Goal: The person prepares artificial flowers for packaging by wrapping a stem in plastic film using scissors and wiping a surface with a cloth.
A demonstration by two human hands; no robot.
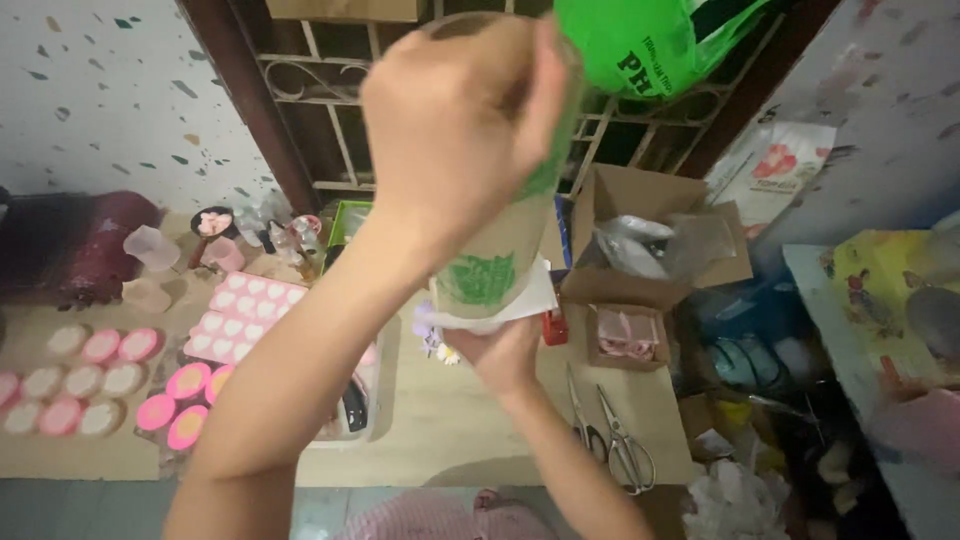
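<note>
My left hand [455, 125] is raised close to the camera and wraps around the top of a tall clear cylindrical container with a green print [495, 265]. Under it, my right hand [505, 355] cups the container's base, with a white sheet [530, 300] and a small flower piece [437, 345] pressed beneath. The container is held upright above the low wooden board [450, 430]. What is inside the container is hidden by my left hand.
Pink silicone moulds [240, 315] and round pink and white pieces [85, 375] lie at left. Scissors [612, 432] lie at right front. Open cardboard boxes [650, 250] stand behind. A green plastic bag [640, 40] hangs on the window grille.
</note>
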